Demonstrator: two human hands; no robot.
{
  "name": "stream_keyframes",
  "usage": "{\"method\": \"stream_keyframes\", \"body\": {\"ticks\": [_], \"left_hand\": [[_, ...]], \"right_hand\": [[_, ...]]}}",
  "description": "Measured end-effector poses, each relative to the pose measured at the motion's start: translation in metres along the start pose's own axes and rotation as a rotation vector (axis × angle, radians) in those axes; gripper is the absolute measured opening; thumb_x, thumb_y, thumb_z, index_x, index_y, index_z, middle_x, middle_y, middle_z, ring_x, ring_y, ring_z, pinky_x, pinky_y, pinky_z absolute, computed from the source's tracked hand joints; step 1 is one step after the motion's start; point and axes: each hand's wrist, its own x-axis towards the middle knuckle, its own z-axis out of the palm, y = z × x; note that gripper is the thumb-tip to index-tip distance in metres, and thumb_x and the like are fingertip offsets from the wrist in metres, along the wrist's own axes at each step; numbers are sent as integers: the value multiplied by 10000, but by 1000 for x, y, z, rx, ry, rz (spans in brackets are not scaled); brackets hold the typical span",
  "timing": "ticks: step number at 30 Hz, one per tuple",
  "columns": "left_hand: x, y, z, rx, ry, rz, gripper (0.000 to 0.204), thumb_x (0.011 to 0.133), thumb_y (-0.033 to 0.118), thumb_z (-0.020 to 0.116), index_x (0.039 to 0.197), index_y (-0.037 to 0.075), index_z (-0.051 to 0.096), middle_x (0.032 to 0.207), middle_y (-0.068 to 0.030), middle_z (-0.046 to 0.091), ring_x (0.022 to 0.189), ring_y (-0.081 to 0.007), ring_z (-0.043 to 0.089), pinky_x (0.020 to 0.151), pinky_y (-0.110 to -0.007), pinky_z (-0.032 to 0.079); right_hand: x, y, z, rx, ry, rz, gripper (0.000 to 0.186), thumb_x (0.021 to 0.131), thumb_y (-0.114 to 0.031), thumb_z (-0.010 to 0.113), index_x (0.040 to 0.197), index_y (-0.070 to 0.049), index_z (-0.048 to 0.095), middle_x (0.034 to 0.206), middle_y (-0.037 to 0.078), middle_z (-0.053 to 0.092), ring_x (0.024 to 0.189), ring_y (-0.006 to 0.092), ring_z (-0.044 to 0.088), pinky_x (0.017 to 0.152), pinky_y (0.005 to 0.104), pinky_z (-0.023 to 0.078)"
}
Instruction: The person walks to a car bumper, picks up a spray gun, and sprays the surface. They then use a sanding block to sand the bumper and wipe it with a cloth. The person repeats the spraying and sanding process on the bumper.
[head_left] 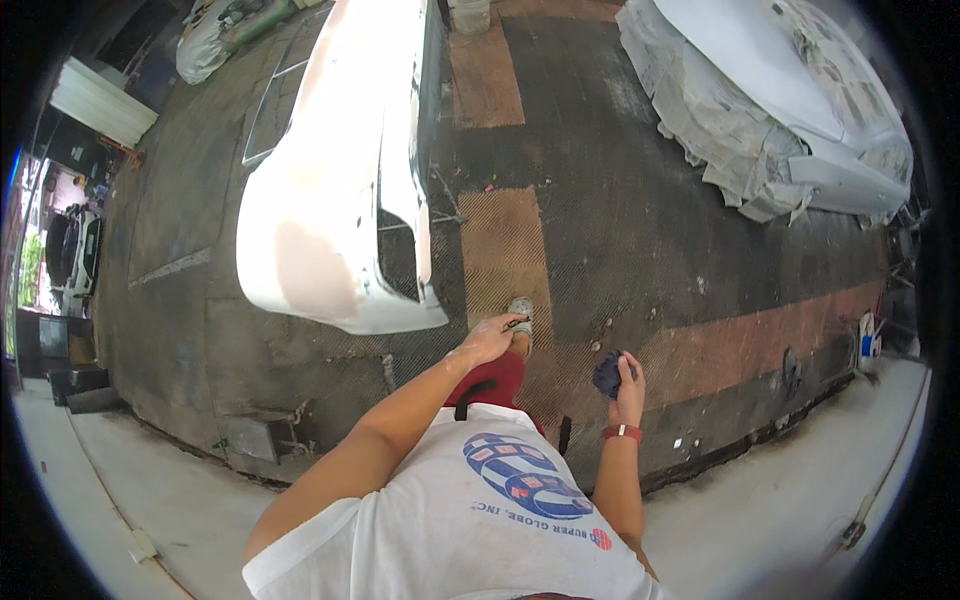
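My left hand [490, 338] is closed on a small dark object [518, 322] that I cannot make out, in front of my body and above my shoe [522, 308]. My right hand [628, 392] grips a crumpled dark blue cloth or pad [607, 376] out to the right of my legs. Ahead and slightly left of my left hand is a large white car bumper [320, 180] with pale pinkish patches, held up on a thin metal stand [270, 105]. Neither hand appears to touch it.
At upper right a pale car body [790, 70] is masked with crumpled sheeting [700, 140]. A covered green cylinder [235, 25] and bucket [470, 15] stand at the back. A metal box [250, 435] lies at lower left; a white container [868, 340] stands at right.
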Motion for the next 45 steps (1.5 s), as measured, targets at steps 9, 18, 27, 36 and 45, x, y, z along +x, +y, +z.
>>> {"method": "stream_keyframes", "body": {"ticks": [9, 18, 27, 36, 45], "left_hand": [[143, 53, -69, -289, 72, -404, 501, 1028, 118, 547, 1502, 212, 677, 922, -137, 741, 705, -198, 660, 693, -387, 538], [367, 104, -135, -376, 135, -321, 487, 1032, 138, 566, 1502, 194, 681, 820, -87, 681, 609, -149, 580, 596, -375, 486], [583, 77, -168, -464, 403, -670, 513, 963, 156, 619, 1466, 89, 695, 974, -96, 697, 830, -205, 623, 728, -386, 473], [683, 96, -194, -396, 473, -1046, 511, 949, 155, 560, 1421, 0, 680, 1393, -275, 701, 1330, -454, 652, 1115, -497, 501], [852, 58, -247, -301, 505, -1094, 534, 970, 227, 530, 1463, 73, 667, 1448, -259, 674, 1363, -470, 614, 1165, -502, 473]], "right_hand": [[168, -89, 52, -1067, -248, -238, 477, 912, -299, 838, 1282, -27, 708, 1155, 174, 773, 1052, 282, 748, 951, 392, 580], [240, -123, -111, -1134, 138, 328, 661, 878, -367, 848, 1415, -19, 683, 1370, 225, 739, 1225, 385, 722, 1038, 473, 554], [442, -189, -32, -1037, 44, 584, 791, 898, -364, 829, 1514, 53, 558, 1435, 273, 675, 1247, 369, 689, 1072, 456, 537], [852, -482, 170, -1156, -78, -208, 592, 916, -332, 791, 1308, 96, 669, 1283, 314, 726, 1210, 440, 699, 1036, 503, 525], [1103, -659, 434, -1087, -245, -517, 537, 943, -337, 829, 1343, -15, 673, 1179, 151, 747, 1064, 268, 718, 965, 414, 569]]}}
